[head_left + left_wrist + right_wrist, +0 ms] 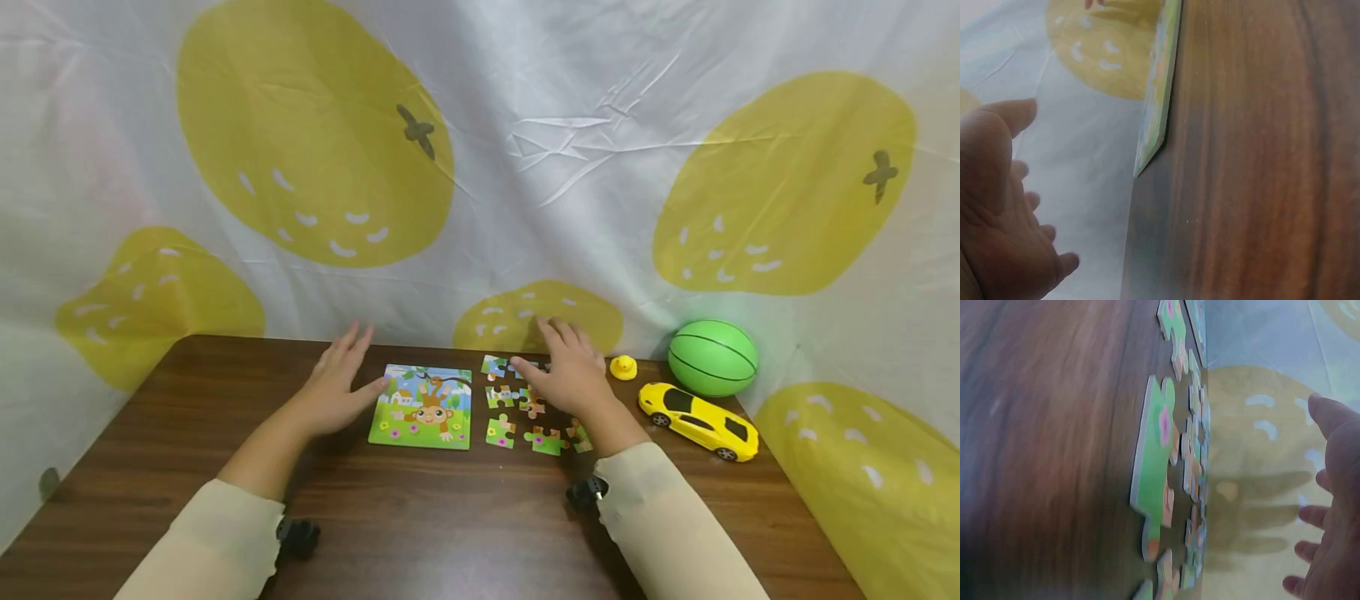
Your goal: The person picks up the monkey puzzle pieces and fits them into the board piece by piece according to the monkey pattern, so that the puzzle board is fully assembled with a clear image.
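Note:
A square puzzle board [420, 408] with a monkey picture lies on the table. My left hand [337, 387] hovers at its left side, fingers spread, thumb over the board's edge in the head view. In the left wrist view, that hand [1010, 206] holds nothing, and the board [1159, 94] shows edge-on. Several loose puzzle pieces [501, 431] lie in rough rows to the right of the board. Above them my right hand [570, 375] is held with fingers extended, hiding some pieces. The right wrist view shows this hand [1335, 506] raised off the pieces [1155, 450], its grasp empty.
Right of the pieces stand a small yellow rubber duck [623, 367], a green ball [713, 358] and a yellow toy car [699, 421]. A white curtain [525, 208] with yellow fruit prints hangs along the back and sides of the brown wooden table [435, 525].

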`<state>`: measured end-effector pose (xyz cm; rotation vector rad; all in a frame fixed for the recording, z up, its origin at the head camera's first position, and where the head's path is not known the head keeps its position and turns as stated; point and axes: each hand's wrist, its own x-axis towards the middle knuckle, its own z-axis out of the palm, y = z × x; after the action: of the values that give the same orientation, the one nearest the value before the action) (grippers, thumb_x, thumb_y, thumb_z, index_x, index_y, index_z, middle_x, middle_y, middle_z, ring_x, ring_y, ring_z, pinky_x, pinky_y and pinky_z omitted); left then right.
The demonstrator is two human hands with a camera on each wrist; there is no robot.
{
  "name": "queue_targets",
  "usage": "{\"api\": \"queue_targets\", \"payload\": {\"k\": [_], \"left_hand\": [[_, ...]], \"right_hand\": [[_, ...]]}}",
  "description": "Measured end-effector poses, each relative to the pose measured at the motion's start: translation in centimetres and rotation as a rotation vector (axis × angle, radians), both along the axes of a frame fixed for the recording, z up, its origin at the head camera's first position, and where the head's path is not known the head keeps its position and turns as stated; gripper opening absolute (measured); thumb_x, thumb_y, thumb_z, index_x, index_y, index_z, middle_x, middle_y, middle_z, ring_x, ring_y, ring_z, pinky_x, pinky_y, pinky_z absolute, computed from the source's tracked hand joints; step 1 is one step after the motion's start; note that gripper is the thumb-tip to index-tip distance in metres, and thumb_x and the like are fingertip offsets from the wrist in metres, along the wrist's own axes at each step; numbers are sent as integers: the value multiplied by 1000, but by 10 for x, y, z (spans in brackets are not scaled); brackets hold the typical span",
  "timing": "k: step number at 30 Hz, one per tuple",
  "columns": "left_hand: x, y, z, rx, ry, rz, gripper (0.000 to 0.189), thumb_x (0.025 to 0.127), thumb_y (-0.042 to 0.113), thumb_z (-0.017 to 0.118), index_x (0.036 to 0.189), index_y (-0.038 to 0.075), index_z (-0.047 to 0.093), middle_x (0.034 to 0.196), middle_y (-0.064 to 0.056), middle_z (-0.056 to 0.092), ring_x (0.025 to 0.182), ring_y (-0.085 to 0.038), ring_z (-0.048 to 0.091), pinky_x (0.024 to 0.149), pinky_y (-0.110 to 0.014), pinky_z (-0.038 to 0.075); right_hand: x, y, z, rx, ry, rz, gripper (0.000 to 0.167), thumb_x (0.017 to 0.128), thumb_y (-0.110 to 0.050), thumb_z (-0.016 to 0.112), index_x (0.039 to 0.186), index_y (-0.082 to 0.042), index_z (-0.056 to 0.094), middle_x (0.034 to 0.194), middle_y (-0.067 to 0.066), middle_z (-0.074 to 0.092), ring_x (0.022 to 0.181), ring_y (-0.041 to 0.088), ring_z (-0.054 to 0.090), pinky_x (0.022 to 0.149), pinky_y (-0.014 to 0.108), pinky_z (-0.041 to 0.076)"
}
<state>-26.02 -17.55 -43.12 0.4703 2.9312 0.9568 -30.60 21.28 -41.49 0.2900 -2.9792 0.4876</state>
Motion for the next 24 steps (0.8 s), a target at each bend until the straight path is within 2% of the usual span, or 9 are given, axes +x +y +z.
{"api": "queue_targets", "payload": {"k": [6,14,19,24], "left_hand": [[10,-4,0,50,-64,-77,84,109,50,57,173,14,17,183,-13,1,165,-55,0,122,-86,11],[13,-14,-8,58,-107,-133,89,102,37,71,171,7,23,181,-19,14,165,-50,17,126,-75,26],[9,-16,-12,-2,-156,-190,89,100,41,73,170,9,29,180,-17,19,165,-49,20,127,-74,26],[1,-16,-16,-85,-169,-218,87,98,47,75,168,14,37,181,-13,21,163,-54,20,123,-80,24]], "right_hand": [[-6,-8,-3,-86,-19,96,87,102,-63,62,172,-29,24,178,9,31,164,45,27,127,77,23],[-17,-14,-13,-249,-145,166,84,101,-56,69,169,-22,35,174,11,38,161,40,35,128,65,33],[-23,-14,-16,-248,-186,177,77,101,-50,72,165,-21,43,171,11,42,159,39,39,126,64,38],[-29,-17,-16,-265,-219,207,73,101,-44,74,164,-21,46,170,9,44,160,38,38,126,63,38]]}}
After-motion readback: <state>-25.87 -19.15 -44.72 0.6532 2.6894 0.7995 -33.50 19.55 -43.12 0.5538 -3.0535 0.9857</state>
